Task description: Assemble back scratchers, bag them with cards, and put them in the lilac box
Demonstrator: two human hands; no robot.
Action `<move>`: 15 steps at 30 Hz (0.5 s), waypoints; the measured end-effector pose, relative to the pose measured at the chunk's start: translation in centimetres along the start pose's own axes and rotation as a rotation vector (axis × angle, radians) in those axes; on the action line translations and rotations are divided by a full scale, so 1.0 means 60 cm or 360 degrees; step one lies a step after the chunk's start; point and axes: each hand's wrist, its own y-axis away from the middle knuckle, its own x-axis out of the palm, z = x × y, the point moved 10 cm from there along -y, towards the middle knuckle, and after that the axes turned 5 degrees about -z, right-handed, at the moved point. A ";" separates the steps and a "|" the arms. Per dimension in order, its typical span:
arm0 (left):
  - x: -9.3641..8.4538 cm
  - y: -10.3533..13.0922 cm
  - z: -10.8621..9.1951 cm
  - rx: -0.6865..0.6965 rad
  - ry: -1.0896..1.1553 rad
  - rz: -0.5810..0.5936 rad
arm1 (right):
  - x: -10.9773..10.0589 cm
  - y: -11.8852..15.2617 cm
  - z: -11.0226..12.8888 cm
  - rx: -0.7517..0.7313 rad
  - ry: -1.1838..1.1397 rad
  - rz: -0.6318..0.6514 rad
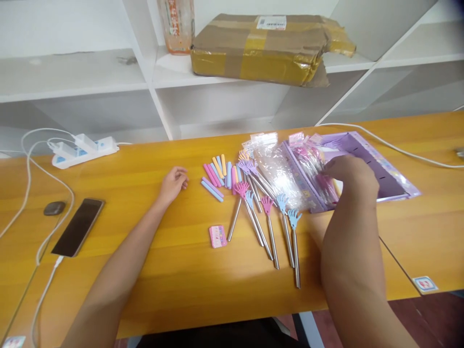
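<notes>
My left hand [174,182] rests on the table left of a group of pastel tubes [213,188], its fingers loosely curled with nothing between them. My right hand [342,170] is over the purple box [393,181], at bagged items [319,181] inside it; its fingertips are mostly hidden. Between the hands lie several metal sticks with small hand-shaped heads, among them a blue-headed one [295,246] and a pink-headed one [271,237]. Clear plastic bags [277,166] are piled against the box. A small pink card [218,237] lies nearer me.
A power strip [85,152] with white cables, a phone [79,227] and a dark mouse-like object [54,208] are at the left. A taped cardboard box [261,48] sits on the white shelf [90,72] behind. Another cable crosses the back right.
</notes>
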 end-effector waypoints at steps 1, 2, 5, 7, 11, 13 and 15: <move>0.003 0.001 0.001 0.0021 -0.0035 0.0026 | 0.003 0.004 -0.009 0.0091 0.0021 0.0086; 0.005 0.002 0.002 0.0039 -0.0067 0.0050 | 0.005 0.009 -0.020 0.0202 0.0041 0.0171; 0.010 0.004 0.005 0.0115 -0.0197 0.0097 | -0.015 0.027 -0.029 0.0417 0.0043 0.0212; 0.013 0.005 0.000 0.0208 -0.0334 0.0112 | -0.040 0.037 -0.016 0.0443 0.0001 0.0134; 0.024 0.015 -0.026 0.0468 -0.0619 0.0115 | -0.089 0.054 0.035 0.0349 -0.0171 -0.0024; 0.035 0.026 -0.042 0.0590 -0.0709 0.0167 | -0.113 0.063 0.067 0.0263 -0.0269 -0.0079; 0.051 0.041 -0.055 0.0697 -0.0759 0.0285 | -0.127 0.074 0.099 0.0195 -0.0354 -0.0045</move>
